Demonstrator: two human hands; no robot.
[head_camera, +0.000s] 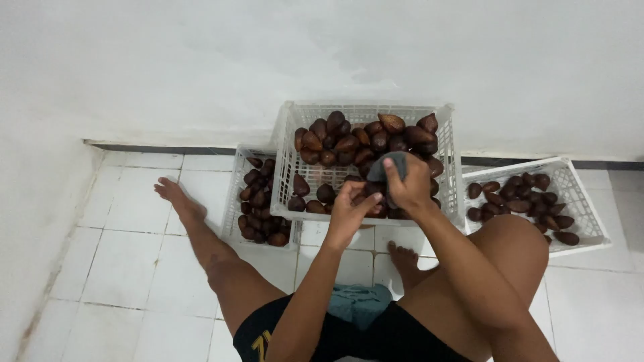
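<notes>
White floor tiles (127, 268) and a pale wall are seen behind three white plastic crates. Over the near edge of the middle crate (288, 134), a brown scaly salak fruit (374, 190) is gripped by the left hand (349, 208), while a grey cloth (396, 164) is clutched against it by the right hand (410, 188).

left hand (350, 204): fingers curled, raised | right hand (408, 182): closed in grip | 2 forearms extended forward, hands touching
</notes>
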